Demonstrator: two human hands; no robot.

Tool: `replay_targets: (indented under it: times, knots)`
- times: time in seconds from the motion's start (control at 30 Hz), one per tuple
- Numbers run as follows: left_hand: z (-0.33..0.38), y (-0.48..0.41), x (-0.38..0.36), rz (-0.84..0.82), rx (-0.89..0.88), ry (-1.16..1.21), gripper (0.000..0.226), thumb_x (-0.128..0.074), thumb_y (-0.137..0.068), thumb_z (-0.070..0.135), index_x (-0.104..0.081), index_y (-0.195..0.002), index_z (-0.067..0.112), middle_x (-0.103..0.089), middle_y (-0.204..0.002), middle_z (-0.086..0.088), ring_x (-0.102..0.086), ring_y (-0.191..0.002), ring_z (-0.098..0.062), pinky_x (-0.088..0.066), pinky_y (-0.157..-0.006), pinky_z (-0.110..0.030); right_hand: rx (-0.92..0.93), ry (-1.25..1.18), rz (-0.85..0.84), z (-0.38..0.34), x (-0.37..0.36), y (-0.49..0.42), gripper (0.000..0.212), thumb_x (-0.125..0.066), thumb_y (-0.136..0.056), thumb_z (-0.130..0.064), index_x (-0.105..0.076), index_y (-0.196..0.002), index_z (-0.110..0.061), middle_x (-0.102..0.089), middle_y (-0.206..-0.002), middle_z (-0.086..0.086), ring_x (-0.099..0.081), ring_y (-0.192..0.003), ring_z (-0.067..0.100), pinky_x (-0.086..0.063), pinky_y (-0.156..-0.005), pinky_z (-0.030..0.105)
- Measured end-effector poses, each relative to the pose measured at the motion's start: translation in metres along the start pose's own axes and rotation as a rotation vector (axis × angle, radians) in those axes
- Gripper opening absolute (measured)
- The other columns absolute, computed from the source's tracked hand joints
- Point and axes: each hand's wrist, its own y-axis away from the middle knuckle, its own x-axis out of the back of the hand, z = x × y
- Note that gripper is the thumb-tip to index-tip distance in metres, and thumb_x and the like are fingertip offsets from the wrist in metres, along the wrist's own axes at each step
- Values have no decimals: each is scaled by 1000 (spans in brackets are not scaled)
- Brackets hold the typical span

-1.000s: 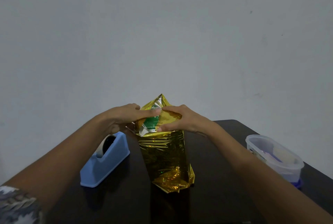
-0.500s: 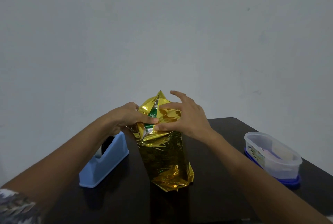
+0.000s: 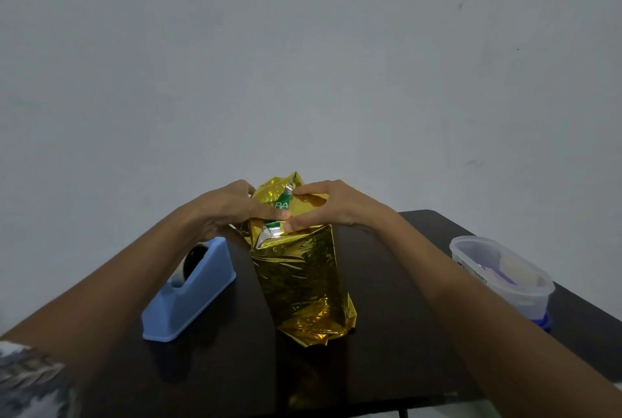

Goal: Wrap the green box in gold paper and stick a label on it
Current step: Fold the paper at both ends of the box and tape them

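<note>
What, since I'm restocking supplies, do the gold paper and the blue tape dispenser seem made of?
The gold paper looks like thin metallic foil film, mirror-glossy: sharp crinkles, bright reflections. The tape dispenser is probably moulded plastic, matte: even blue, soft sheen.

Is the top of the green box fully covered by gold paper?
No, a patch of the green box shows between the gold paper flaps there.

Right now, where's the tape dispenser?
In the head view the tape dispenser sits on the dark table, on the left side, just left of the gold-wrapped box and below the left hand.
</note>
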Motion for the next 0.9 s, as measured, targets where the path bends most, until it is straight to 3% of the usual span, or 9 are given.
replay_targets:
  times: [0.07,0.13,0.23,0.33,0.43,0.53,0.63,0.8,0.9]
  knots:
    - [0,-3,1,4,19,-24,86,-79,-65,41,-37,-135,11,-58,-117,-16,-60,-101,-29,-56,-76,-37,-6,-11,-13,0,1,-1,75,-78,-73,-35,-44,-139,-24,-35,-147,4,-35,-132,21,-35,-97,27]
    - [-1,-3,3,-3,24,-26,109,-77,-54,50,-29,-144,13,-53,-129,-17,-60,-105,-31,-57,-75,-38,-13,-29,-19,-1,2,-1,75,-78,-73,-34,-44,-139,-24,-36,-147,5,-36,-131,21,-35,-97,27]
    - [-7,-1,7,5,19,122,119,-72,-48,57,-24,-147,12,-53,-126,-18,-65,-93,-30,-59,-66,-38,-3,-42,-22,0,2,-1,74,-77,-74,-32,-44,-139,-23,-39,-144,5,-39,-128,19,-36,-92,24]
    - [-17,3,23,63,-30,319,109,-67,-53,68,-35,-142,12,-57,-124,-16,-65,-92,-28,-58,-58,-35,14,-72,-10,2,1,0,74,-77,-74,-30,-44,-140,-21,-40,-144,6,-40,-128,20,-35,-92,24]
    - [-37,6,43,206,-50,395,94,-64,-64,69,-41,-138,17,-58,-122,-10,-62,-101,-26,-57,-66,-37,17,-77,3,2,-1,-1,76,-78,-73,-32,-44,-140,-21,-41,-144,6,-40,-128,21,-35,-93,26]
    - [-88,1,51,352,72,124,57,-64,-79,57,-60,-109,8,-62,-104,-8,-59,-93,-23,-49,-68,-34,18,-74,24,3,-3,-2,78,-79,-71,-37,-44,-140,-23,-41,-144,5,-40,-129,21,-36,-96,29]
    - [-148,-7,45,367,275,-218,51,-66,-77,54,-52,-68,5,-53,-70,-9,-49,-64,-22,-36,-58,-29,21,-71,34,5,-5,-1,79,-79,-70,-38,-45,-139,-24,-43,-143,5,-42,-127,20,-37,-96,30]
    - [-181,-19,47,472,350,-89,41,-65,-86,38,-57,-67,2,-56,-68,-12,-49,-61,-25,-39,-61,-30,26,-61,48,5,-3,-1,78,-79,-70,-38,-46,-139,-23,-44,-141,6,-43,-125,20,-38,-93,28]
    - [-180,-23,48,462,377,-1,38,-65,-87,34,-60,-84,-3,-60,-86,-18,-50,-68,-26,-40,-65,-32,30,-41,43,5,-3,-3,81,-81,-68,-40,-46,-138,-22,-44,-140,7,-43,-124,22,-37,-91,26]
